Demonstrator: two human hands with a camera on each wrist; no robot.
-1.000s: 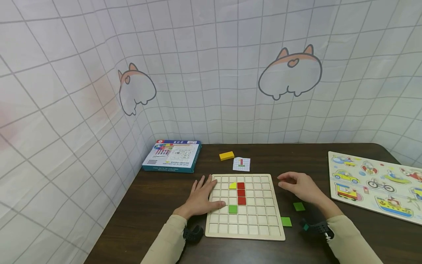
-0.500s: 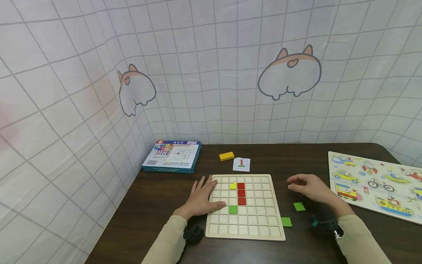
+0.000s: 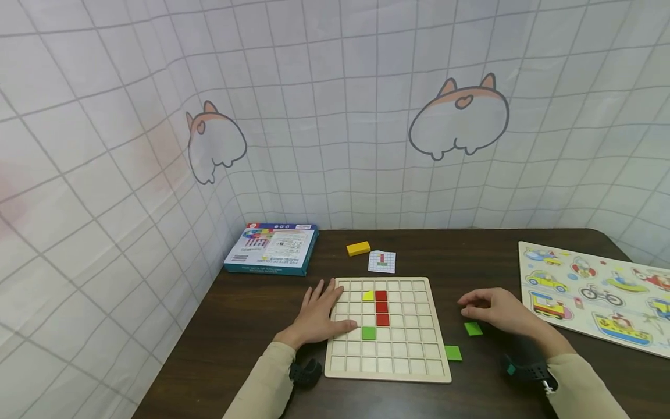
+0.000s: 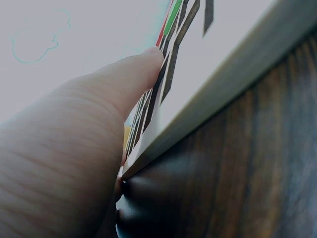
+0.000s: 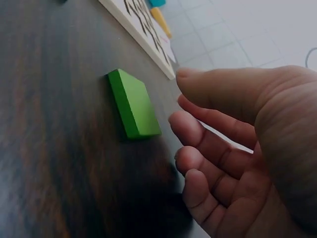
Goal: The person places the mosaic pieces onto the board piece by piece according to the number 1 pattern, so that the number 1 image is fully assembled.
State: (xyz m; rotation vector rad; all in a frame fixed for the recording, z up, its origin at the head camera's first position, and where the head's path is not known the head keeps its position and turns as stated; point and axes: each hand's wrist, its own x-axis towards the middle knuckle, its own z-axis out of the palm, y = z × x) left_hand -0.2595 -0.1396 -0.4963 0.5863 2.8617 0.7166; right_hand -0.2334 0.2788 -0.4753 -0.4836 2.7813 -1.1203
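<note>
A wooden grid board [image 3: 413,355] lies on the dark table and holds a yellow piece [image 3: 369,295], three red squares [image 3: 381,307] in a column and a green square [image 3: 369,333]. My left hand [image 3: 319,314] rests flat on the board's left edge [image 4: 208,114], fingers straight. My right hand [image 3: 494,311] hovers just over a loose green square [image 3: 473,329] right of the board, fingers loosely curved and holding nothing. In the right wrist view the green square [image 5: 132,104] lies just beyond my fingertips [image 5: 181,119]. A second green square [image 3: 452,352] lies by the board's right edge.
A pattern card [image 3: 382,261] and a yellow block [image 3: 358,248] lie behind the board. A blue game box [image 3: 272,248] sits at the back left by the curtain wall. A vehicle peg puzzle [image 3: 591,294] lies at the right.
My right hand has moved right and down from beside the board to just above the loose green square. The left hand has stayed on the board.
</note>
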